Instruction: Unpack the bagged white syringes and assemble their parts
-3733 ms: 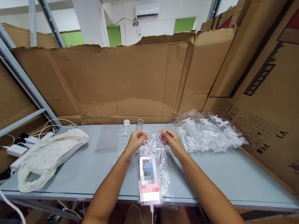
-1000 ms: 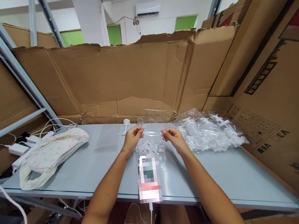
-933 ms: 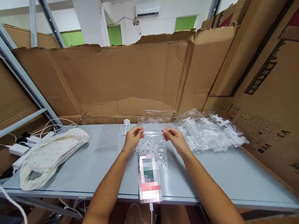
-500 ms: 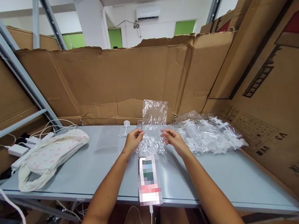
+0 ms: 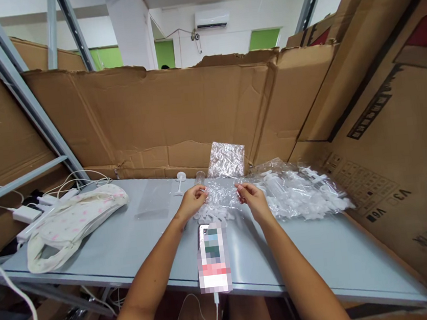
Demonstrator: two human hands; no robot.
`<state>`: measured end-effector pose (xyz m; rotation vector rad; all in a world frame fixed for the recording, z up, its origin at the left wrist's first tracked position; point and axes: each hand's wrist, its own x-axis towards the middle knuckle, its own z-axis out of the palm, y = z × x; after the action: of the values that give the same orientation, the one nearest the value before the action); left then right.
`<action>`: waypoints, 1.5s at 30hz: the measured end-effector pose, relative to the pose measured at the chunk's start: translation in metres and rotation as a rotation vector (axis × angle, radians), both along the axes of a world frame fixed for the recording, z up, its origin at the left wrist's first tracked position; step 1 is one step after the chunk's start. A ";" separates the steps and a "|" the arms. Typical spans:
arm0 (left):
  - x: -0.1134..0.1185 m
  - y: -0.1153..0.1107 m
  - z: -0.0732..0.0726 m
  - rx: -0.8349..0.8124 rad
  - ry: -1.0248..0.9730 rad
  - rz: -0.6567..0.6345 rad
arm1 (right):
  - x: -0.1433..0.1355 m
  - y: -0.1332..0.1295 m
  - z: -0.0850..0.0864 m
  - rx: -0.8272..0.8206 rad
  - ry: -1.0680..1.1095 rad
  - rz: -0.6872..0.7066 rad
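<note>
A crinkled clear plastic bag (image 5: 221, 194) is stretched between my two hands above the table. My left hand (image 5: 196, 199) pinches its left edge, and my right hand (image 5: 249, 196) pinches the right edge. Under it lies a small heap of white plastic pieces (image 5: 212, 214). Behind my hands, another clear sheet (image 5: 226, 159) stands against the cardboard. A white spool-like part (image 5: 180, 182) and a clear ribbed cylinder (image 5: 200, 177) stand beyond my left hand. To the right, a large clear bag (image 5: 302, 193) is full of white pieces.
A phone (image 5: 213, 257) with a charging cable lies at the table's (image 5: 139, 250) front edge. Flat clear bags (image 5: 152, 203) lie left of my hands. Farther left are a white cloth pouch (image 5: 77, 221) and power strips (image 5: 46, 212). Cardboard walls (image 5: 176, 107) enclose the back and sides.
My right hand has moved slightly right and its fingers have closed on the bag's edge. The bag between my hands has shifted up and spread, uncovering more white pieces. The sheet behind has shifted right.
</note>
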<state>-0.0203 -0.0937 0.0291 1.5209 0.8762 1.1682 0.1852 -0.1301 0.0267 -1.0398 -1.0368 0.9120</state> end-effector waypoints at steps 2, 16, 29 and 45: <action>0.001 -0.001 0.001 -0.015 0.016 -0.007 | 0.001 0.001 -0.002 0.024 0.002 -0.022; -0.003 0.002 0.006 -0.063 -0.093 0.111 | 0.000 -0.003 0.001 0.013 -0.026 0.159; -0.006 -0.011 0.022 -0.133 -0.212 -0.027 | -0.003 -0.004 0.003 0.021 -0.071 0.258; -0.001 -0.014 0.023 0.006 -0.080 0.088 | -0.002 -0.005 0.005 0.059 -0.064 0.062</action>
<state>-0.0211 -0.1082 0.0523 1.4427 0.8941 1.2872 0.1833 -0.1346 0.0320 -0.9983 -1.1480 0.8977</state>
